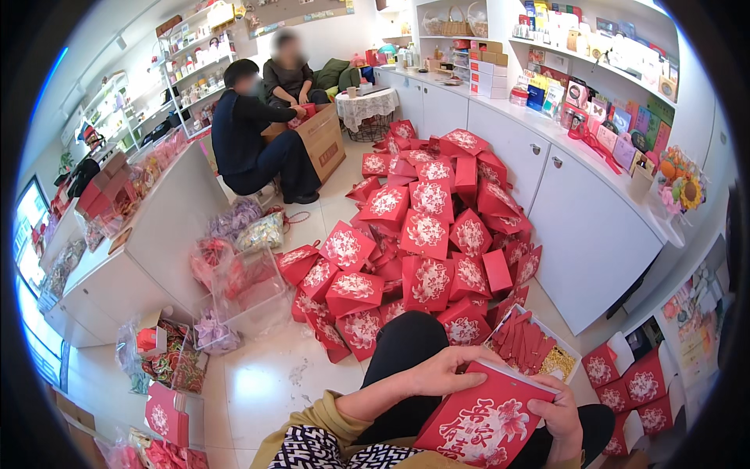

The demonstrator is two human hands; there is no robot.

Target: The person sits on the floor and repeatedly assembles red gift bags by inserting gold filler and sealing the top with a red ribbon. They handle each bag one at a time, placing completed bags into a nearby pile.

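A red paper gift box with a white floral print and characters rests over my lap. My left hand lies along its upper edge, with the thumb on the printed face. On the box's right side, my right hand grips the edge, its thumb on the front. A small slot shows near the top of the printed face. Just beyond my hands sits a white tray holding red ribbon strips and small gold pieces.
A large heap of red gift boxes covers the floor ahead. Two people handle a red box at a cardboard carton. White cabinets line the right. More red boxes stand at lower right. A clear plastic bin sits left.
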